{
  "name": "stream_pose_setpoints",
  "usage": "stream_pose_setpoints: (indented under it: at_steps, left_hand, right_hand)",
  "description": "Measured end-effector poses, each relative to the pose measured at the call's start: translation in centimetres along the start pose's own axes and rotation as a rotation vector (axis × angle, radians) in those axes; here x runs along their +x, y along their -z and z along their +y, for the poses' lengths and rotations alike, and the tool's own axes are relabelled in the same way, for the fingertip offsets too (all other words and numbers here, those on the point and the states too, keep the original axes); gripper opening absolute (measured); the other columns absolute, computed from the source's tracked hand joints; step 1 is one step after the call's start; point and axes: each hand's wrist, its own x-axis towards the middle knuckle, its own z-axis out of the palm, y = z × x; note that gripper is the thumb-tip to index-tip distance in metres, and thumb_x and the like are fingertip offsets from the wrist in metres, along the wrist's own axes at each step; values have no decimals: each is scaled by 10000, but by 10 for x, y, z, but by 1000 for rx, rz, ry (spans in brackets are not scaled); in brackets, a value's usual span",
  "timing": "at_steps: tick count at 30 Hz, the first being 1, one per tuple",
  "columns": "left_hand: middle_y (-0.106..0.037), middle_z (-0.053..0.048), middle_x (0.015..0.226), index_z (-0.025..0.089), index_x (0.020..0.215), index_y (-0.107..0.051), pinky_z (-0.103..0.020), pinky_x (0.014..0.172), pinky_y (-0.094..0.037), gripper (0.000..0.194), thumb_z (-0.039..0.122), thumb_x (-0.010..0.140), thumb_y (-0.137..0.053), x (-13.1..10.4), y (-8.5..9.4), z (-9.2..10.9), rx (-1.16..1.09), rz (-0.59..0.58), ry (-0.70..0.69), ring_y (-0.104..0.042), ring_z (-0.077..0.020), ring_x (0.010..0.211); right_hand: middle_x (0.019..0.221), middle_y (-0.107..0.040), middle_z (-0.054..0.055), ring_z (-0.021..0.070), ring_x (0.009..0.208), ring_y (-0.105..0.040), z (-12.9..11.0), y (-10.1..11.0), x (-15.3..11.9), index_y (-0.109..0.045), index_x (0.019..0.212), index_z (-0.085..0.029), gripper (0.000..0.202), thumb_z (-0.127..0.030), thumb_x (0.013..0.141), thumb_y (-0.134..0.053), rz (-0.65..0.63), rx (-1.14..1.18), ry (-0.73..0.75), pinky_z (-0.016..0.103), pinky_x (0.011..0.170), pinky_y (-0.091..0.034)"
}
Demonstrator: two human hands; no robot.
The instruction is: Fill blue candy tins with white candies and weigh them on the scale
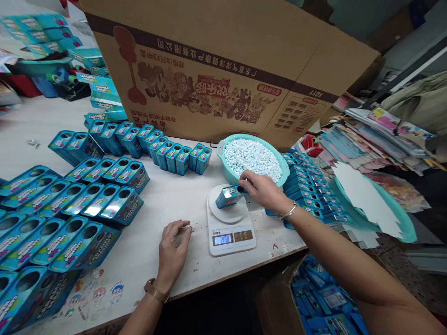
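Note:
On the white kitchen scale (232,228), whose display reads about 149.8, rests a blue tin (228,196) with a round hole in its top. My right hand (260,190) is at the tin's right end, fingertips pinched together by the hole; whatever they hold is hidden. Just behind that hand stands a turquoise basin (228,173) heaped with small pale blue and white candies (253,158). My left hand (174,244) lies on the table to the left of the scale, thumb apart from the fingers, holding nothing.
Rows of blue tins (118,204) with open holes fill the table's left side; more tins (307,186) stand right of the basin. A big cardboard box (209,56) walls off the back. Below the table's right edge, an open carton (279,298) contains blue tins.

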Motion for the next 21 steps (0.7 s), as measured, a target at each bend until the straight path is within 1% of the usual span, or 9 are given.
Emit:
stream_pose_setpoints:
  at_steps: [3, 5, 7, 9, 10, 13, 16, 18, 21]
  left_hand:
    - [-671, -55, 954, 233, 927, -670, -392, 904, -517, 224, 429, 855, -588, 0, 0, 0, -9, -3, 2, -615, -226, 968]
    - [-669, -52, 958, 235, 932, -668, -385, 901, -515, 217, 423, 854, -594, -1, 0, 1, -16, 0, 5, -615, -223, 972]
    - [-668, -51, 955, 233, 930, -667, -384, 898, -511, 216, 421, 854, -594, -1, 0, 1, -18, 2, 3, -613, -224, 970]
    - [-669, -53, 953, 231, 929, -667, -388, 900, -507, 216, 419, 857, -590, -1, 0, 1, -15, 2, -3, -610, -225, 965]
    - [-669, -54, 951, 230, 927, -668, -389, 899, -507, 216, 418, 858, -587, -1, 0, 1, -12, 1, -6, -609, -226, 964]
    - [-670, -55, 950, 230, 935, -671, -388, 896, -508, 222, 420, 862, -584, 0, 0, 1, -2, -5, -8, -610, -225, 962]
    - [-669, -54, 950, 230, 937, -673, -389, 896, -509, 230, 430, 860, -590, 0, 0, -1, 9, 1, -10, -612, -224, 957]
    - [-667, -55, 958, 229, 936, -671, -390, 902, -509, 235, 436, 860, -591, -1, -1, -2, 11, 5, -12, -613, -225, 963]
    - [-665, -58, 972, 224, 936, -670, -389, 911, -513, 248, 446, 862, -587, -1, 0, -2, 9, -7, -4, -616, -225, 979]
  right_hand:
    - [702, -544, 8, 154, 661, -475, 8, 5, 0, -531, 755, -207, 209, -344, 908, -494, 132, 292, -2, 291, 632, -341]
    - [624, -443, -25, 125, 565, -384, 17, 8, -4, -519, 737, -210, 248, -414, 872, -561, 169, 605, -105, 264, 536, -309]
    - [574, -315, -66, 97, 484, -245, 27, 9, -11, -511, 759, -220, 275, -456, 829, -632, 181, 962, -246, 231, 440, -211]
    - [574, -238, -87, 84, 462, -154, 39, 8, -23, -496, 770, -227, 273, -420, 805, -685, 206, 1277, -344, 206, 393, -151]
    - [581, -233, -88, 79, 458, -145, 44, 6, -30, -490, 765, -226, 261, -378, 801, -699, 230, 1401, -374, 192, 377, -160]
    - [614, -296, -71, 71, 452, -238, 60, -8, -57, -497, 764, -221, 183, -238, 817, -671, 325, 1652, -470, 164, 369, -288]
    - [674, -433, -25, 84, 523, -445, 71, -29, -86, -532, 791, -224, 125, -128, 808, -611, 456, 1770, -607, 190, 445, -466]
    - [725, -521, 0, 104, 603, -553, 75, -44, -105, -555, 804, -236, 177, -65, 774, -589, 531, 1799, -670, 231, 524, -556]
    - [792, -608, 3, 118, 676, -635, 71, -59, -127, -578, 815, -252, 288, 20, 724, -556, 614, 1838, -748, 267, 616, -622]
